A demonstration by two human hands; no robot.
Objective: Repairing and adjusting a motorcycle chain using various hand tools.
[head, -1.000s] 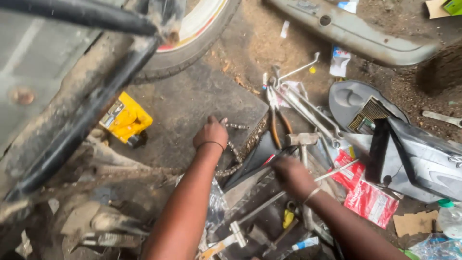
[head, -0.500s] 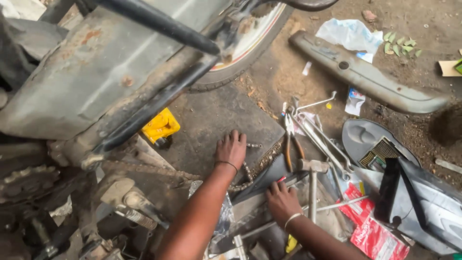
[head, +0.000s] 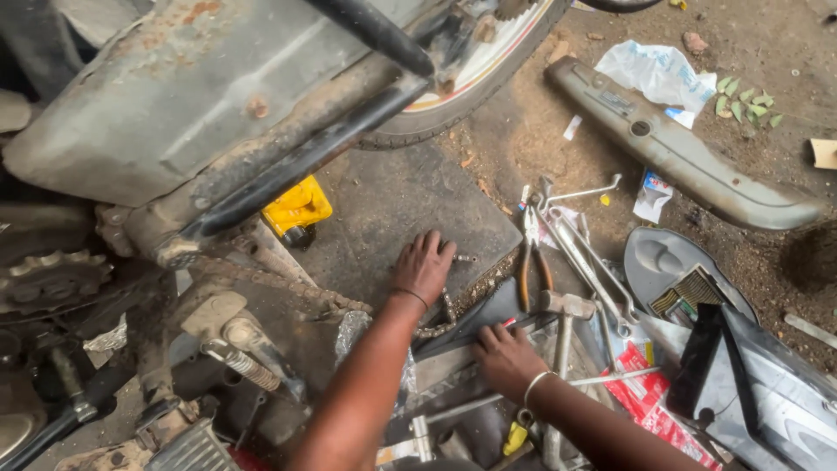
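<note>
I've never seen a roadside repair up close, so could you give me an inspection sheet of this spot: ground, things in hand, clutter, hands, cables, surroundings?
Surface: dirt ground with a dark mat, gritty and stained.
Job's things: drive chain runs from the sprocket across the mat to the left hand.
Clutter: pliers, hammer, spanners, yellow box, red packets, scraps of paper.
Hands: left hand flat on the mat by the chain; right hand pressing on a dark panel.
Cables: nothing seen.
Surroundings: rusty motorcycle frame, rear wheel, grey guard, loose body panels.
</note>
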